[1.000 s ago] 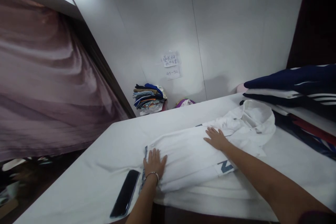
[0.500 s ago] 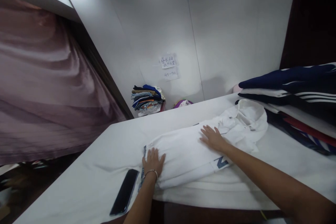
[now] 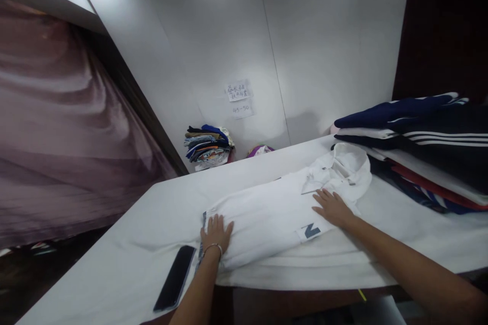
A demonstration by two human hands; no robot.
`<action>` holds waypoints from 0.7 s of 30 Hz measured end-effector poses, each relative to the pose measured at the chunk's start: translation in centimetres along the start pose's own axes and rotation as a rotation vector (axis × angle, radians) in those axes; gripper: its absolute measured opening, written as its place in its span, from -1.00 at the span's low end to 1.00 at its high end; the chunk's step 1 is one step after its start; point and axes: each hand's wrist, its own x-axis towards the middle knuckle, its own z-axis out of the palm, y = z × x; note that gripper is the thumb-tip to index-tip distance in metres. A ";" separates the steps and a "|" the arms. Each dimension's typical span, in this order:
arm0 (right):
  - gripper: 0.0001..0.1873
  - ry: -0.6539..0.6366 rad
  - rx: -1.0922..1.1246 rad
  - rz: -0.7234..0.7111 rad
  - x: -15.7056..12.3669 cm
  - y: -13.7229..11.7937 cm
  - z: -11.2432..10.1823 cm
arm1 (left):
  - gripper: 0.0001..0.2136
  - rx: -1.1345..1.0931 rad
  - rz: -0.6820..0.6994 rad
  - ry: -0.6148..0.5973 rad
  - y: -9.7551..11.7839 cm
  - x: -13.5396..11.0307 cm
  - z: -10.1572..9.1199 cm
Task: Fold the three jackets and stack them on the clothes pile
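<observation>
A white collared shirt (image 3: 274, 213) lies folded lengthwise on the white table (image 3: 114, 264), collar toward the right. My left hand (image 3: 215, 232) presses flat on its lower hem end, fingers spread, a thin bracelet at the wrist. My right hand (image 3: 332, 207) rests flat and open on the shirt near the collar, just above a blue letter mark (image 3: 311, 230) on the folded sleeve.
A black phone (image 3: 174, 278) lies on the table left of my left arm. A stack of folded dark blue, white and red garments (image 3: 419, 142) sits at the right. A pile of clothes (image 3: 206, 146) rests by the back wall under paper notes (image 3: 238, 97). A mauve curtain (image 3: 57, 137) hangs left.
My right hand has slid right along the shirt toward the collar, and the collar area now lies flatter. My left hand stays on the hem. The view has shifted slightly.
</observation>
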 end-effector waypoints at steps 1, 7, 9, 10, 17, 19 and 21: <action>-0.37 -0.019 -0.005 0.020 -0.4 0.6 0.2 | -0.42 0.002 -0.002 -0.004 0.1 0.0 -0.1; -0.36 -0.125 -0.019 0.043 -0.3 0.6 -0.6 | -0.40 -0.018 0.004 0.005 0.1 -0.2 -0.3; -0.33 -0.100 -0.033 0.063 -0.7 0.5 -1.2 | -0.41 -0.026 0.008 0.015 0.0 -0.1 -0.2; -0.32 -0.072 -0.042 0.076 -1.2 0.6 -1.4 | -0.41 -0.029 0.011 0.015 0.0 -0.1 -0.2; -0.31 -0.146 -0.005 0.156 -3.5 1.6 -2.0 | -0.33 -0.022 -0.013 -0.054 0.1 0.0 -0.1; -0.34 -0.168 -0.008 0.178 -3.0 1.2 -2.5 | -0.33 -0.037 -0.019 -0.071 0.0 0.2 -0.2; -0.34 -0.120 -0.031 0.168 -2.3 0.2 -3.2 | -0.34 -0.054 -0.016 -0.095 -0.1 0.5 -0.6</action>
